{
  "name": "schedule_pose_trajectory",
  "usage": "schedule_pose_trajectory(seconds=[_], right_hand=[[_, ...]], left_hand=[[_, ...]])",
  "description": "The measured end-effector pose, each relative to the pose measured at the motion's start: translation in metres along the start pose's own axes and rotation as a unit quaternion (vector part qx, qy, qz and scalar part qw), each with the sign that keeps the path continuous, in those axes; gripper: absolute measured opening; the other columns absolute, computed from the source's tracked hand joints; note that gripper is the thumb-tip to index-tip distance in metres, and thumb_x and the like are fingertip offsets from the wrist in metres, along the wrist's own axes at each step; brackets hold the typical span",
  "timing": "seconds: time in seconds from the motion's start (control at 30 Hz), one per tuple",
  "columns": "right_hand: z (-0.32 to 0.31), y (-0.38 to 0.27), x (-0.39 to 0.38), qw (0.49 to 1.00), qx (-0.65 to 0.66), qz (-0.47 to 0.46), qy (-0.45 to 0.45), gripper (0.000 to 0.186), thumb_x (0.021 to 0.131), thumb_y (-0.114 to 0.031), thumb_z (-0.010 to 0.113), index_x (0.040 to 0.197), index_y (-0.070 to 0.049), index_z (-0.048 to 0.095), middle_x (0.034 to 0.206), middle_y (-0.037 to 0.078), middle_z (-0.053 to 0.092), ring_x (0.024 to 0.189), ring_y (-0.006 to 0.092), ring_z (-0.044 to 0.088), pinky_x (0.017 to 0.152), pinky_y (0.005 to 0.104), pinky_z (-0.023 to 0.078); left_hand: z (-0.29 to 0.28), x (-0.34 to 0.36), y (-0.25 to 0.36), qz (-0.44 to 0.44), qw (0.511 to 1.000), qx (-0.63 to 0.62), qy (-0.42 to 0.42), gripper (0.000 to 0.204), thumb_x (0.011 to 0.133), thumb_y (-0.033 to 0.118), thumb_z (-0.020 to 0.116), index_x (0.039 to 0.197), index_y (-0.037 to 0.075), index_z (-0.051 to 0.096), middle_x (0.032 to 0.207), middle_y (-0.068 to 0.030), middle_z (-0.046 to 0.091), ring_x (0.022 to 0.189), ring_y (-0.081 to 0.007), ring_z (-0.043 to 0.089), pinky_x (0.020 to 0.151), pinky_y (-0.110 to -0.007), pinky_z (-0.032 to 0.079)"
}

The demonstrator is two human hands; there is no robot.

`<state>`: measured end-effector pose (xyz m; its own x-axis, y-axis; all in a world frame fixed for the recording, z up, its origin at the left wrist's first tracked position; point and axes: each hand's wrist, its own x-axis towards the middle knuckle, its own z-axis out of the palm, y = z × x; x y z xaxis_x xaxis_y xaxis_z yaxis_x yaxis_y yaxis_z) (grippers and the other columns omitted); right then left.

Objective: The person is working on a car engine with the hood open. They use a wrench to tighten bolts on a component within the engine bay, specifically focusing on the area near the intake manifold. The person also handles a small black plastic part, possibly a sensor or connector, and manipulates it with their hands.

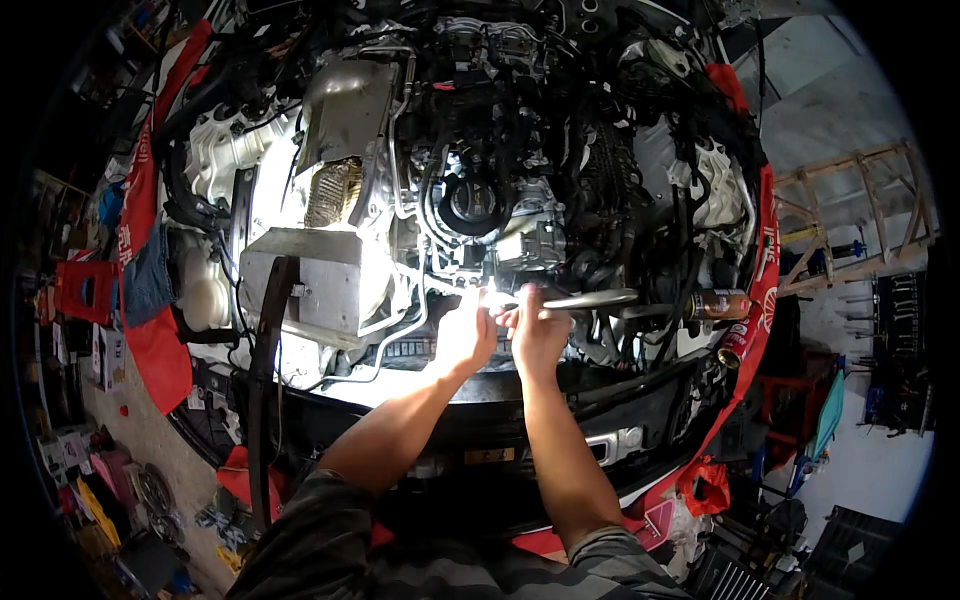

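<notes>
Both of my hands are together over the front of an open car engine (475, 205), just in front of its round black cap. My right hand (540, 340) is closed around a long, pale metal tool that looks like a bar or wrench handle (600, 298), which points to the right. Beside it, my left hand (465, 335) has its fingers pinched together, almost touching the right hand's fingers. Glare washes out the left fingertips, so what they hold cannot be made out. Where the tool meets the engine is hidden by my fingers.
A metal box-like cover (305, 275) and an upright dark bar (268, 390) stand left of my arms. Two spray cans (718, 304) lie at the right edge of the bay. Red fender covers (745, 390) drape both sides. A wooden ladder (850, 215) is at the far right.
</notes>
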<state>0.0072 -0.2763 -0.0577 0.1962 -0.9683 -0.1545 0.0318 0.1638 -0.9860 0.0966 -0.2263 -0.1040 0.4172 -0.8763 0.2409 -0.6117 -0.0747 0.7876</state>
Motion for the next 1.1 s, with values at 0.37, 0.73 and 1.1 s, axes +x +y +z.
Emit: schedule_pose_trajectory(seconds=[0.37,0.73,1.1], right_hand=[[-0.01,0.025,0.022,0.882,0.35,0.298,0.1,0.023,0.093,-0.024,0.041,0.082,-0.007,0.05,0.061,0.001,0.049,0.053,0.0099,0.049,0.043,0.0231,0.04],[0.013,-0.004,0.008,0.962,0.164,0.143,0.165,0.025,0.089,-0.026,0.048,0.079,-0.003,0.052,0.053,-0.001,0.044,0.045,0.0119,0.047,0.044,0.0242,0.042],[0.005,0.017,0.0,0.924,-0.298,-0.239,-0.008,0.019,0.087,-0.016,0.054,0.084,0.003,0.056,0.062,0.007,0.058,0.051,0.0135,0.056,0.047,0.0257,0.044]], left_hand=[[0.003,0.01,-0.011,-0.184,0.889,-0.401,-0.124,0.032,0.088,0.024,0.059,0.105,-0.001,0.052,0.088,-0.0117,0.059,0.084,-0.022,0.057,0.075,-0.031,0.044],[0.006,0.013,-0.014,-0.334,0.773,-0.523,-0.129,0.026,0.092,0.031,0.052,0.094,0.005,0.059,0.082,0.0021,0.056,0.081,-0.0075,0.047,0.076,-0.022,0.037],[-0.007,0.014,-0.009,-0.183,0.886,-0.4,-0.146,0.03,0.095,0.029,0.046,0.095,0.0,0.054,0.086,-0.0071,0.056,0.08,-0.0121,0.053,0.071,-0.026,0.045]])
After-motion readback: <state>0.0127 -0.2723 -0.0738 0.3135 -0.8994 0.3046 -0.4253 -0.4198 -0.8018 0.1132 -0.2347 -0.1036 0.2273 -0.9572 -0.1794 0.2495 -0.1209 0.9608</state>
